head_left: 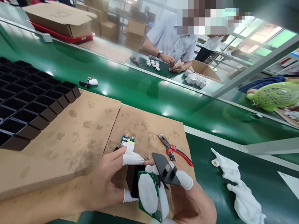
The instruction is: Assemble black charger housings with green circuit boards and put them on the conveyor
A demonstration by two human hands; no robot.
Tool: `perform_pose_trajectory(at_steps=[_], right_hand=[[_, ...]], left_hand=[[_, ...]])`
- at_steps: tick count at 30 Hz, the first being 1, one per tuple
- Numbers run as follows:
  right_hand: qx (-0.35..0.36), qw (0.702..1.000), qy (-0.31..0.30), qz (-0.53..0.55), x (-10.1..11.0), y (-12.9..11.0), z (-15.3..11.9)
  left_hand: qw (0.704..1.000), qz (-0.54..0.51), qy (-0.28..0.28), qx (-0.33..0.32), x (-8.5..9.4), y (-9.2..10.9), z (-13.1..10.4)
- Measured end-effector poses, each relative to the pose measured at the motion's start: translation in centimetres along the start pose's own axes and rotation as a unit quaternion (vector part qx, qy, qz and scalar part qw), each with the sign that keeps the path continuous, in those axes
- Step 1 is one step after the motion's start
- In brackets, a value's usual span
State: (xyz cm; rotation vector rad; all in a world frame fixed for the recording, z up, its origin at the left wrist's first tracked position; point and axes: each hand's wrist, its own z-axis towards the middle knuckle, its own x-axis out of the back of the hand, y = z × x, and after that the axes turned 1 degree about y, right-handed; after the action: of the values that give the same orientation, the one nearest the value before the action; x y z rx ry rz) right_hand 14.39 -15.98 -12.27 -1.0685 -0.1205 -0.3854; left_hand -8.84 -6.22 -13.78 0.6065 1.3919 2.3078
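Note:
My left hand (pixel 108 175), wearing white finger cots, is closed around a small black box (pixel 132 180) held over the cardboard. In my right hand (pixel 195 199), also with finger cots, is a green circuit board (pixel 141 203) with a white pad (pixel 148 193) on its face. A black end plate (pixel 162 168) with metal prongs sits by my right fingers, beside the board. The board is tilted and close to the box; whether it touches the box I cannot tell. Just beyond my left fingers lies another circuit board (pixel 127 139), partly hidden. Red-handled pliers (pixel 171 147) rest farther right.
Several black boxes (pixel 35 115) stand in rows on the cardboard (pixel 77 130) at left. A small board assembly (pixel 92 81) lies on the green belt (pixel 130 84). White cloth (pixel 243 189) is at right. Across the belt, a person (pixel 173 40) handles small parts; a green fan (pixel 277 93) stands right.

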Motion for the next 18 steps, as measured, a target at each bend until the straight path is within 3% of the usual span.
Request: perform_pose_trajectory(at_steps=[5,9,13,18], right_hand=[[0.008,0.998,-0.058,-0.02,-0.3,-0.9,1.2],[0.031,0.998,-0.035,-0.048,-0.5,-1.1,1.4],[0.005,0.995,-0.048,-0.082,-0.3,-1.0,0.8],[0.023,0.994,-0.047,-0.094,0.2,-0.8,0.4]], left_hand=[[0.999,-0.015,0.017,-0.027,0.0,0.2,0.3],[1.0,-0.011,0.014,-0.021,0.1,0.1,0.3],[1.0,-0.009,0.008,-0.011,0.1,0.2,0.3],[1.0,-0.002,0.002,-0.001,0.1,0.4,0.5]])
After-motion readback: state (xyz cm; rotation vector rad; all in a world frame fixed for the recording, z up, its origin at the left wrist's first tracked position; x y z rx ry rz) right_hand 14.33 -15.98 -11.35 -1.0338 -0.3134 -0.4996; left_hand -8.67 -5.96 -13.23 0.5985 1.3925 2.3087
